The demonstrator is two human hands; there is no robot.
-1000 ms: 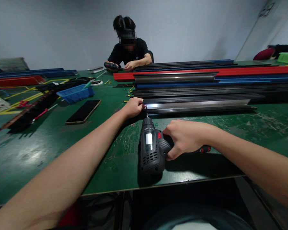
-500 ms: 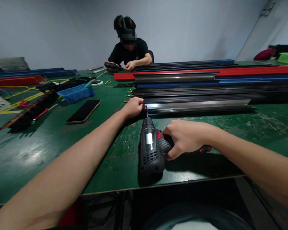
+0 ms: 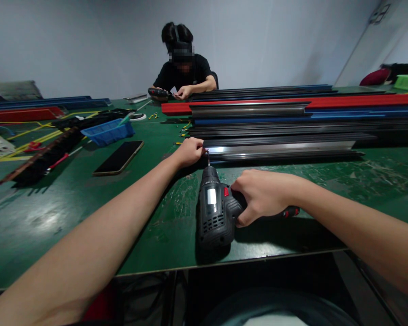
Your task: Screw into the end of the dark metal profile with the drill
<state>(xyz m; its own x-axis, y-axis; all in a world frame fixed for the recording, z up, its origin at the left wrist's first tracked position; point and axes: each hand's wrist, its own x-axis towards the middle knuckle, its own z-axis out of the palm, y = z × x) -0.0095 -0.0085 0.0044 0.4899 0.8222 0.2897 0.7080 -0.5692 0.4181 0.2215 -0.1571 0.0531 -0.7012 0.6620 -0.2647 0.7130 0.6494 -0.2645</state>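
My right hand [image 3: 256, 194] is wrapped round the handle of a black cordless drill [image 3: 213, 210], which lies on its side low over the green table. The drill's thin bit points away from me and its tip meets the left end of a dark metal profile [image 3: 279, 150]. A patch of light shines on the profile beside the tip. At that same end my left hand [image 3: 190, 151] is closed, its fingers curled against the profile's end. Whatever the left fingertips pinch there is hidden.
More long profiles, black, blue and a red profile [image 3: 343, 99], lie behind. Left on the table are a phone [image 3: 119, 157], a blue bin [image 3: 109, 132], and a dark strip of parts [image 3: 47, 156]. Across the table a co-worker [image 3: 183, 68] holds another drill [image 3: 158, 92].
My hands, the drill and the profile stay practically where they were. Across the table, a small pale piece now shows near the co-worker's fingers.
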